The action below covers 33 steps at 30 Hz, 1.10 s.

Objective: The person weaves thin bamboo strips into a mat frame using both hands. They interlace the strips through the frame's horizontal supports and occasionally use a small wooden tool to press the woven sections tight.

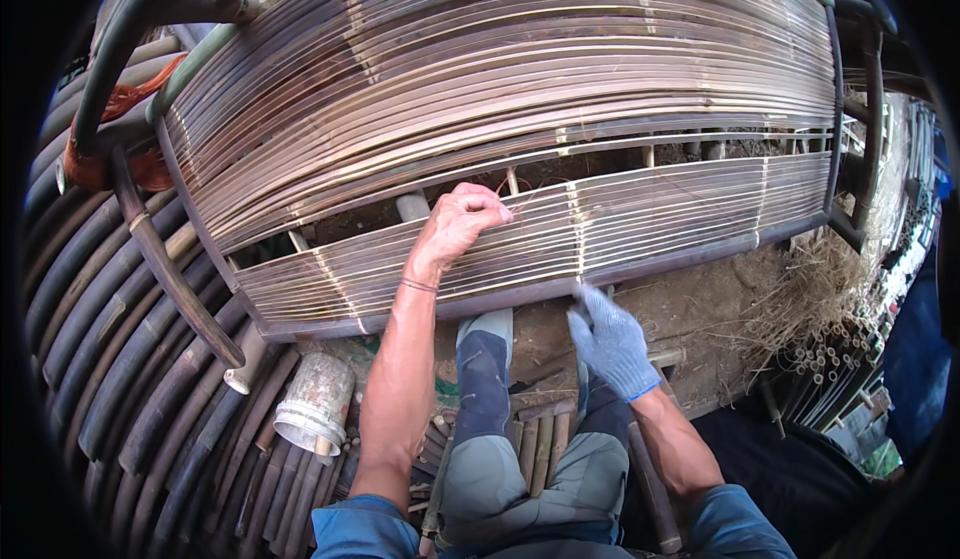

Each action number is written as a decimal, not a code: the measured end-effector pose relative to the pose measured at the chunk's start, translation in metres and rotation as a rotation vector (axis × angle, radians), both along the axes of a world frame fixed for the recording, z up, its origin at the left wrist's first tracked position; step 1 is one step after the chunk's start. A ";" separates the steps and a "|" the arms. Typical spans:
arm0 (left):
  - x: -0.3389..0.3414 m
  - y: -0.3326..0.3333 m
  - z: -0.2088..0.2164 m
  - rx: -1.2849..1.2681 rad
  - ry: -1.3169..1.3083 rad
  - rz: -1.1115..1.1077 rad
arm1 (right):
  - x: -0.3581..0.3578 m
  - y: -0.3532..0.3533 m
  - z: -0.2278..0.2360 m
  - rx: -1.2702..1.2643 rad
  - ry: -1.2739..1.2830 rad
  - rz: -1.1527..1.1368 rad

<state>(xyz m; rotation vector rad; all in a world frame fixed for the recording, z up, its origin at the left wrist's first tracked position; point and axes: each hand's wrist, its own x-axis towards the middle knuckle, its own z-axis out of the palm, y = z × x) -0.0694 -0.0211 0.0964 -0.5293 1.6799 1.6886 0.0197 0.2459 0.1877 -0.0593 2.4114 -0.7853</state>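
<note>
Daylight falls fairly brightly across the bamboo slats [550, 77], leaving a pale sheen; the dark cloth [775, 469] at lower right sinks nearly to black. The gloved right hand [612, 344] looks slightly blurred. Fisheye distortion bows the poles [150, 344] inside a black rounded border.

Slats [500, 74] brn w/ thin pale stripes, cream crosswise bands; glove [614, 347] lt grey-blue, blue cuff [643, 387]; bucket [318, 389] wht w/ dk smudges.

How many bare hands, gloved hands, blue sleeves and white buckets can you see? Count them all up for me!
Bare left hand: 1
Gloved right hand: 1
Blue sleeves: 2
White bucket: 1
Total: 5
</note>
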 end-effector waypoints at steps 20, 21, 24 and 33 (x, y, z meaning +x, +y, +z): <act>0.025 0.033 -0.044 -0.787 0.358 -0.509 | 0.293 0.307 0.151 1.121 -0.826 0.025; 0.027 0.036 -0.041 -0.799 0.359 -0.498 | 0.291 0.310 0.143 1.241 -0.802 -0.042; 0.035 0.033 -0.046 -0.819 0.456 -0.419 | 0.116 0.162 0.068 0.815 -0.561 -0.379; 0.037 0.030 -0.055 -0.757 0.523 -0.375 | -0.035 -0.076 -0.101 0.324 0.406 -0.111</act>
